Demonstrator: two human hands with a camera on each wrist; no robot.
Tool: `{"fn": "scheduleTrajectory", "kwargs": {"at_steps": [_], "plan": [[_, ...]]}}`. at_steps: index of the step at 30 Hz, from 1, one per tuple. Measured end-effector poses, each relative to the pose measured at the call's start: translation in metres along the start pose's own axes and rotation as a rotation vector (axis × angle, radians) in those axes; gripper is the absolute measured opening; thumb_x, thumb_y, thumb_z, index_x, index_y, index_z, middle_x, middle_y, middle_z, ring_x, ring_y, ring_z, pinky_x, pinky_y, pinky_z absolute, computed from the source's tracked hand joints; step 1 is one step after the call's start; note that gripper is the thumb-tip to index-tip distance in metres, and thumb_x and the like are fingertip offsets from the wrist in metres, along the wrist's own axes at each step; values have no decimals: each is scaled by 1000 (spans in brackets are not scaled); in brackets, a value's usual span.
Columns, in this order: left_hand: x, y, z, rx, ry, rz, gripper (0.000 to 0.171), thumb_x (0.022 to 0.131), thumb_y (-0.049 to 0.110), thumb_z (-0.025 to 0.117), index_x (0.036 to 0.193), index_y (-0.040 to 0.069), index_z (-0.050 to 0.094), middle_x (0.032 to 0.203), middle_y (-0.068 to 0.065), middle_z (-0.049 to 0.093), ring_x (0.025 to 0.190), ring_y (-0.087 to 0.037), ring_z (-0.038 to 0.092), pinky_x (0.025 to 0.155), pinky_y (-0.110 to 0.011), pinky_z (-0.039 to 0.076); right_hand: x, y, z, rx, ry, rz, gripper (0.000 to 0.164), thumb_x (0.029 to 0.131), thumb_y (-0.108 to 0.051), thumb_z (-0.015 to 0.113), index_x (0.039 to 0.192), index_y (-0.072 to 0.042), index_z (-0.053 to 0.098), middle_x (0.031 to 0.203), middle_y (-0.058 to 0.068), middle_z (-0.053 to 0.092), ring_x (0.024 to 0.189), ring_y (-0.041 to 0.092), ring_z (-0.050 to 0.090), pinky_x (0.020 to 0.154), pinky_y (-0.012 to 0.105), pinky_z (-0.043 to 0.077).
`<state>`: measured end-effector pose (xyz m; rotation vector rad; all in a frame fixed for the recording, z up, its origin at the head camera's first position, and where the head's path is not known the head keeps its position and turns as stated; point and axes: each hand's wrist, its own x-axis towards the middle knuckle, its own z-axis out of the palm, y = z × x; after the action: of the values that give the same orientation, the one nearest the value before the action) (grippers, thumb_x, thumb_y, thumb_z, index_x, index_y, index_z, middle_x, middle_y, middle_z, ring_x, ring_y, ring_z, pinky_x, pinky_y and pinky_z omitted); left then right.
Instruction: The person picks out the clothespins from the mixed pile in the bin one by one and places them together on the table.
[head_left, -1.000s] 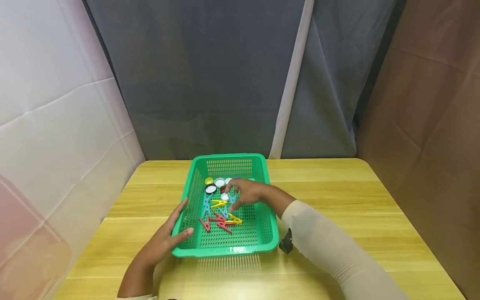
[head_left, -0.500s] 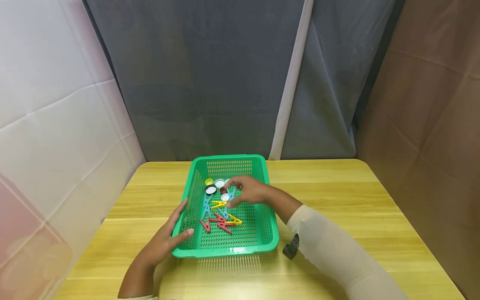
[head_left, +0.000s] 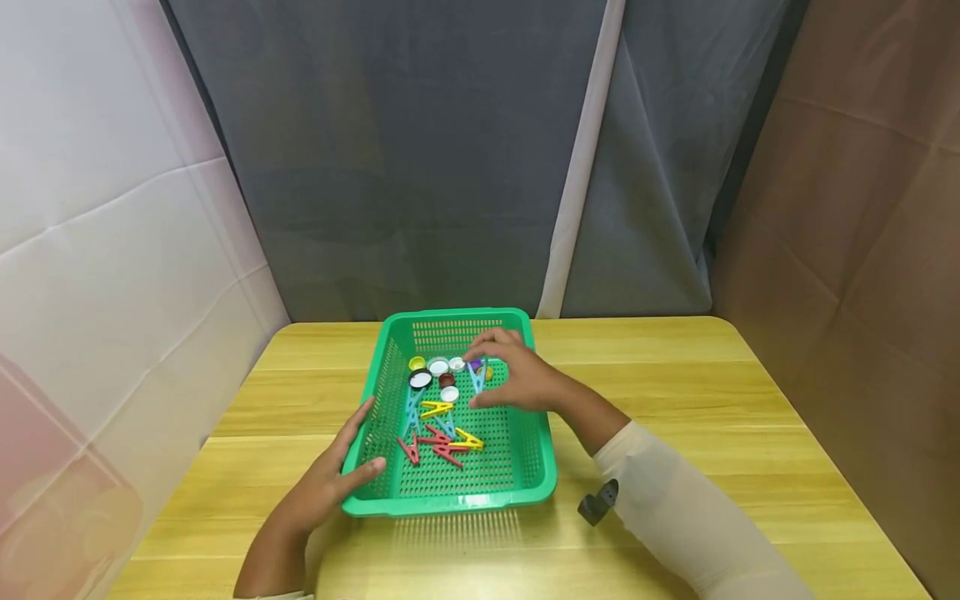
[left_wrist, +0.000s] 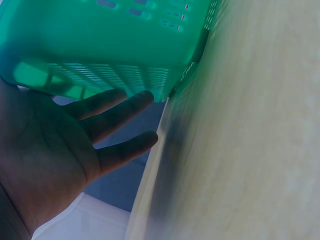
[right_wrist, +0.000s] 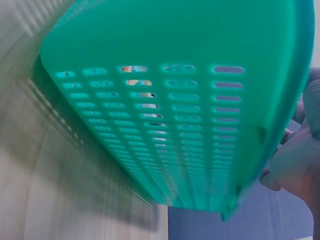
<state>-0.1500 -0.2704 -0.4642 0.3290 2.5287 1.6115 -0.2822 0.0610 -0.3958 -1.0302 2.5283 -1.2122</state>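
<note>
I count one green basket point(head_left: 450, 505) on the bench point(head_left: 660, 400), and inside it lie the pegs and the caps. There are two yellow pegs point(head_left: 472, 442) and three red pegs point(head_left: 414, 456), the red ones close together in the near half. The blue is more difficult for me: one blue peg point(head_left: 478, 385) is at the right hand point(head_left: 525, 377), another blue peg point(head_left: 446, 427) lies in the middle, and at the left is a blue cluster point(head_left: 413, 402), where I cannot tell one peg from two. Farther back I count three white caps point(head_left: 449, 394), one yellow cap point(head_left: 417, 363), one black-rimmed cap point(head_left: 421, 379) and one brown cap point(head_left: 447, 380), plus one purple piece point(head_left: 475, 365) and one golden piece point(head_left: 488, 373).

The two hands are apart from each other. The left hand point(head_left: 322, 482) keeps straight, spread fingers along the left wall, its thumb over the rim. The right one has bent fingers and thumb about the first blue peg; whether they pinch it, I cannot tell.
</note>
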Motion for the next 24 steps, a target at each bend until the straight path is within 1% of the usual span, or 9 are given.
{"fn": "scheduleTrajectory", "kwargs": {"at_steps": [4,8,13,16,21,24], "plan": [[0,0,-1,-3,-1,-2,90,109,20,62,178,28,4,176,-33,18,137,-47,59,106,-60,49,-5,3,-7,32,60,-17,55,88,-21,94,137,-14,71,157,6,49,153,34,31,122,66,39],[0,-1,-2,-4,-4,5,91,109,20,62,178,28,4,175,-33,19,137,-47,59,105,-56,50,-9,7,-13,62,108,-30,56,88,-18,94,138,-12,70,156,7,51,152,36,31,122,68,38],[0,-2,-2,-4,-7,7,91,109,20,62,178,29,3,176,-33,18,137,-47,59,105,-55,51,-15,11,-20,90,147,-19,57,87,-19,94,137,-12,70,154,7,52,154,37,33,123,71,35],[0,-2,-1,-3,-5,8,91,109,20,62,178,29,3,176,-33,18,137,-46,59,105,-57,50,-20,14,-26,102,164,-11,58,87,-18,93,139,-11,69,155,9,52,154,39,35,123,72,34],[0,-2,-1,6,-1,9,91,109,20,62,178,28,4,176,-33,18,138,-48,58,106,-61,49,-26,22,-35,114,187,27,60,89,-18,92,143,-9,67,159,12,50,155,41,37,122,74,32],[0,-1,-1,7,0,10,91,109,20,63,178,28,4,176,-33,19,137,-47,59,107,-60,49,-29,30,-40,120,204,47,61,90,-18,91,144,-7,66,163,14,48,156,41,38,122,74,32]]}}
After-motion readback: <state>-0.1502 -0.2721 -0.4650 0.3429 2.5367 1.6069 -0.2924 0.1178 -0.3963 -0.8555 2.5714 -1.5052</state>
